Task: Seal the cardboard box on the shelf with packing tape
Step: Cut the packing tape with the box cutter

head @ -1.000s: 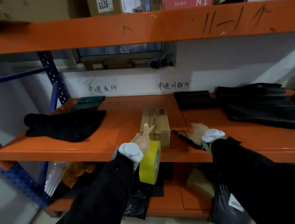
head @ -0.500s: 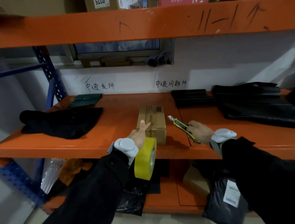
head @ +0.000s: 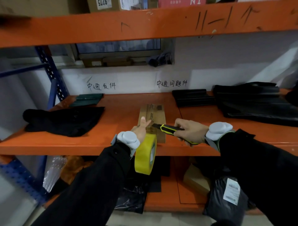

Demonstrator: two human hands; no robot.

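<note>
Cardboard box (head: 154, 114) sits on the orange shelf (head: 122, 113), close to its front edge, centre; our left hand (head: 141, 130) holds the yellow tape roll (head: 145, 156), which hangs past the shelf edge, thumb straight on the box top; our right hand (head: 190, 132) grips a yellow-black utility knife (head: 171, 128), tip just beside that thumb.

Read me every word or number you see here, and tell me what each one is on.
"中通发件": handwritten on the white wall, left.
"中通问题件": handwritten on that wall, right.
"9275": upside down, white sticker on the top-shelf carton.
Red carton lettering: cut off.
Print on the cardboard box: too blurred.
Shipping label on the black bag: too blurred.
</note>
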